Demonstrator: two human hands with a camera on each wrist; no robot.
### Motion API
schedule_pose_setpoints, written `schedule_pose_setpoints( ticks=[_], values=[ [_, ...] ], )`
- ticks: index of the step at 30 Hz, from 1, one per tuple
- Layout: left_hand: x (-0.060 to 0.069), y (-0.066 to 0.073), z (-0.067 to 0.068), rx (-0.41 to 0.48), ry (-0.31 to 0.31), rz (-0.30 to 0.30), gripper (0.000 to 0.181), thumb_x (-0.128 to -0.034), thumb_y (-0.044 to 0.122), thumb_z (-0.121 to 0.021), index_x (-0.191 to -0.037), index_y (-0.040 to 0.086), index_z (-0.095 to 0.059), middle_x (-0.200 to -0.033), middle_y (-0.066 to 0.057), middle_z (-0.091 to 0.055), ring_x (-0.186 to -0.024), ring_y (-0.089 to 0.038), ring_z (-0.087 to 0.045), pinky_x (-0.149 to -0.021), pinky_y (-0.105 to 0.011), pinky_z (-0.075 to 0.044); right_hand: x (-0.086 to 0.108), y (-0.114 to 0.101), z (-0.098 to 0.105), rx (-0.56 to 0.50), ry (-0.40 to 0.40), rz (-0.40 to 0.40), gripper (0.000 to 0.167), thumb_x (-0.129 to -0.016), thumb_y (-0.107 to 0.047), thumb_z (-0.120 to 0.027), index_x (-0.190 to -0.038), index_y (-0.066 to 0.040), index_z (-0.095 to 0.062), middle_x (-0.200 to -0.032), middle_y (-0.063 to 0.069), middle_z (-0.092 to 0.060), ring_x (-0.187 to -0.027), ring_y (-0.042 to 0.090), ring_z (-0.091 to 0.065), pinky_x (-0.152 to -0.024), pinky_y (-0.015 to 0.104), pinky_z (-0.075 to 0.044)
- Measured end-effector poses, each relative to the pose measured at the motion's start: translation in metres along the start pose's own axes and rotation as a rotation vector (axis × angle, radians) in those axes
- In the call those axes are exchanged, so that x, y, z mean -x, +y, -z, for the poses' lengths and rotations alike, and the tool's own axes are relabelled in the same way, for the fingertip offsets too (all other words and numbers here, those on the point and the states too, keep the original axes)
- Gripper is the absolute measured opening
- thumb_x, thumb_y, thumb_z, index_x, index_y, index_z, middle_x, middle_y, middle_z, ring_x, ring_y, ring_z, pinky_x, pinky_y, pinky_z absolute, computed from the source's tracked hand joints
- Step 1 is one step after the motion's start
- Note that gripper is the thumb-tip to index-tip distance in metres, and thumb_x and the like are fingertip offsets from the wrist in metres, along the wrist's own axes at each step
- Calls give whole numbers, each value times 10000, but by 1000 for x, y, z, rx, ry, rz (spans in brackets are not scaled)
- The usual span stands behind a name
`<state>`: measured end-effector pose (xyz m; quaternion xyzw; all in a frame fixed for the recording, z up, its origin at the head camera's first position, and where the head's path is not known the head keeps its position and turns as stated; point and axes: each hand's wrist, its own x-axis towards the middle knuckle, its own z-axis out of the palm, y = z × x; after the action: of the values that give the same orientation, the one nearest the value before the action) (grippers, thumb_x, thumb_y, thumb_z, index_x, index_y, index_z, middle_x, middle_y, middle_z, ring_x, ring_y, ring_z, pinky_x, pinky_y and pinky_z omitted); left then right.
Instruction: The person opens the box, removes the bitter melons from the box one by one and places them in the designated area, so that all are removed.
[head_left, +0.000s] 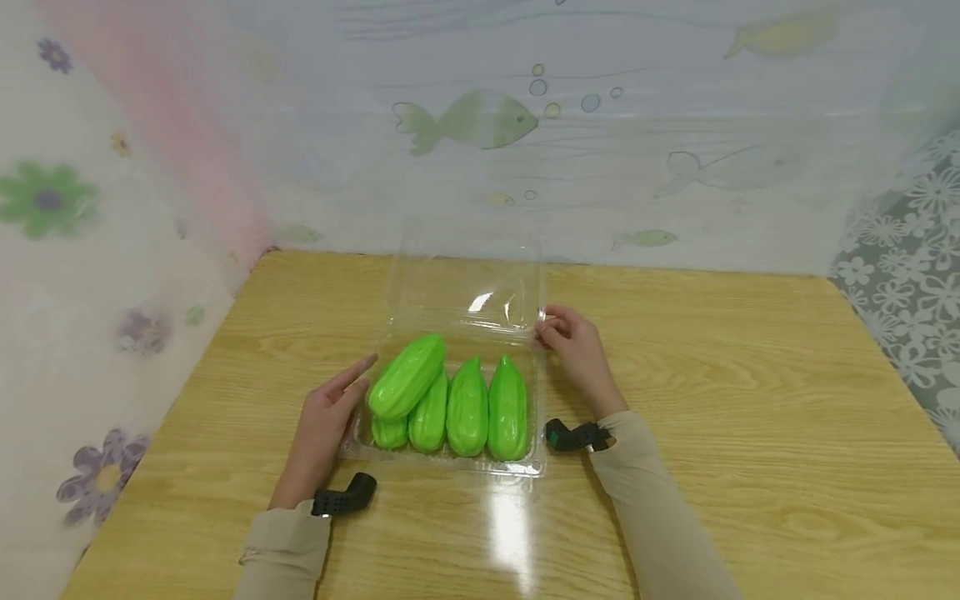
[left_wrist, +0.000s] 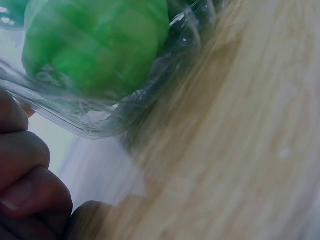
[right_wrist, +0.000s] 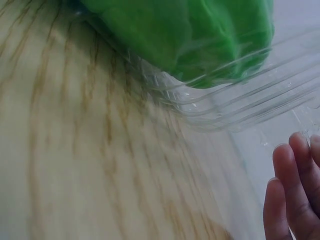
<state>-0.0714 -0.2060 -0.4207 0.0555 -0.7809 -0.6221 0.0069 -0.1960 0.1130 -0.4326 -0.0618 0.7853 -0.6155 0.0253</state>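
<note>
A clear plastic clamshell box (head_left: 442, 463) lies on the table with its see-through lid (head_left: 465, 292) raised at the back. Inside it are several bright green, ribbed, elongated toy vegetables. One of these green vegetables (head_left: 408, 377) leans across others at the left; another (head_left: 507, 412) stands at the right end of the row. My left hand (head_left: 324, 417) holds the box's left rim, its lower fingers (left_wrist: 30, 185) curled beside it. At the back right, my right hand (head_left: 576, 346) pinches the lid's edge near the hinge between thumb and forefinger. Its other fingers (right_wrist: 287, 175) extend more loosely.
The wooden table (head_left: 750, 400) spreads out on both sides of the box. Behind it hangs a pale curtain (head_left: 637, 183) printed with fish, and a flowered sheet (head_left: 135, 275) covers the left side. Black wrist cameras sit on both wrists.
</note>
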Motion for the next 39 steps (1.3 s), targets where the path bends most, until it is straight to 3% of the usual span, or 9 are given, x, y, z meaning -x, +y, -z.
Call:
schedule_pose_setpoints(
  ticks=[4, 10, 16, 23, 31, 39],
  values=[
    [-3, -10, 1, -25, 19, -3, 376, -904, 367, -505, -1260, 250, -526, -440, 7, -382, -337, -102, -327, -313, -308, -290, 0, 1, -1, -10, 7, -12, 348, -881, -198, -579, -1184, -39, -519, -924, 108, -629, -813, 167, -606, -722, 264, -491],
    [-4, -13, 0, -38, 31, -4, 371, -895, 396, -508, -1246, 278, -534, -434, -11, -364, -339, -128, -321, -322, -312, -290, 0, 2, -1, -22, 10, -22, 317, -889, -155, -564, -1181, -32, -543, -928, 129, -635, -809, 154, -608, -716, 250, -490],
    [-1, -4, 0, -27, 13, 4, 369, -917, 325, -497, -1272, 223, -516, -431, 3, -363, -339, -98, -323, -327, -299, -297, 1, -1, -1, -18, 10, -44, 301, -894, -127, -550, -1178, -26, -552, -930, 151, -635, -771, 143, -620, -709, 239, -489],
    [6, 12, -2, -43, 1, -26, 377, -937, 265, -471, -1293, 140, -492, -431, 24, -359, -339, -57, -317, -332, -305, -303, 1, -1, -2, -27, 12, -79, 312, -899, -155, -545, -1183, -26, -557, -936, 159, -639, -768, 121, -625, -696, 243, -491],
    [9, 15, -4, -39, -1, -31, 371, -944, 238, -460, -1297, 127, -483, -429, 24, -363, -333, -51, -316, -325, -295, -299, 5, 0, -1, -15, 23, -90, 324, -907, -204, -524, -1183, -38, -560, -932, 120, -647, -798, 132, -629, -697, 252, -491],
    [14, 16, -6, -40, 28, -10, 350, -945, 239, -456, -1281, 155, -501, -430, 14, -365, -327, -52, -316, -324, -285, -293, 8, -6, 5, -50, -34, -114, 352, -924, -240, -495, -1220, -52, -522, -923, 140, -624, -809, 172, -610, -707, 302, -496]
  ],
)
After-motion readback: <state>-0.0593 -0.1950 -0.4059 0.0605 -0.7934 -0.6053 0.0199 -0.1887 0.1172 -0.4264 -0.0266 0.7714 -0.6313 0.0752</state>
